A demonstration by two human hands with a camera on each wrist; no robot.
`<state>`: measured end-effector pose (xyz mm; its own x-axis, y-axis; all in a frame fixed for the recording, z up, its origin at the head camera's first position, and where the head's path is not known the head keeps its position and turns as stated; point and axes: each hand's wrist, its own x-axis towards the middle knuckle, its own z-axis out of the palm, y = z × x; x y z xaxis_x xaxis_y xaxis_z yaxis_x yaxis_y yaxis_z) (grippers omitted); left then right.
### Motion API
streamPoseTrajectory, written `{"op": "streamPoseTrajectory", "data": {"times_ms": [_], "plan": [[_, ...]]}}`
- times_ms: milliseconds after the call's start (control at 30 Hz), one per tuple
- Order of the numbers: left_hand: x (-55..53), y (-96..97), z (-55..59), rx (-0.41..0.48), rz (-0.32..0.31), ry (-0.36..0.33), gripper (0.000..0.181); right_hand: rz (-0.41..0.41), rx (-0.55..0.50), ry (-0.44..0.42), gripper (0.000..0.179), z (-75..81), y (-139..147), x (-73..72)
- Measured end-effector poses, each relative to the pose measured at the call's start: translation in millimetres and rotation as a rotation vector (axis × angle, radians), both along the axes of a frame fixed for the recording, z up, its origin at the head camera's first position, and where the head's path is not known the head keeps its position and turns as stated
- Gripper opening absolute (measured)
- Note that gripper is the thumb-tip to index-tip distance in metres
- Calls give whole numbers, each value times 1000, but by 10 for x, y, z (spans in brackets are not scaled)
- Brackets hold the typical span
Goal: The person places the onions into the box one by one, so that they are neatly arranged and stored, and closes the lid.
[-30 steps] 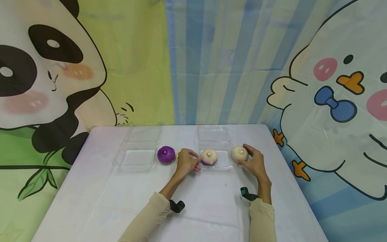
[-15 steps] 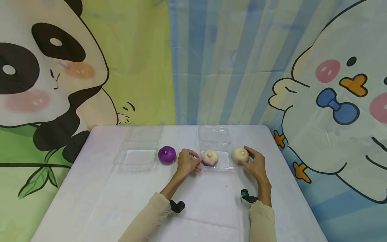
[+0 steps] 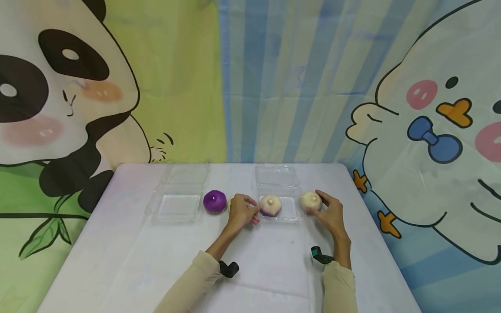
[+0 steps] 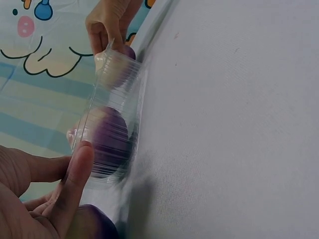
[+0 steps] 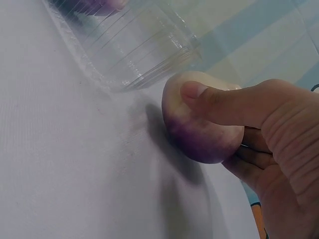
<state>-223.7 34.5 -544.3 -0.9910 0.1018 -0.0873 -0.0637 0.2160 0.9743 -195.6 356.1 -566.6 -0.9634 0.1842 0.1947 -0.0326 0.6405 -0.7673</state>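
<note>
Nothing has plainly moved since the earlier frame, bar a slight view shift. The right hand (image 3: 331, 211) pinches a round turnip (image 3: 310, 200) just right of the clear box (image 3: 288, 219); the box's bare half, beside the second turnip (image 3: 270, 205) inside, lies leftward of that grip. The left hand (image 3: 242, 211) is at the box's left edge; whether it pinches, I cannot tell.

No readable text, label, brand, number or sign in any view.
</note>
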Motion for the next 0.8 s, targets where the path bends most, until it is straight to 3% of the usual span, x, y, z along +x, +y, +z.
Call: {"op": "streamPoseTrajectory", "data": {"times_ms": [267,800], "plan": [[4,3,49,9,1,3,8,6,8,-2,78,63,4,21],[15,-3,35,2,0,1,7,2,43,49,76,132,77,32]]}}
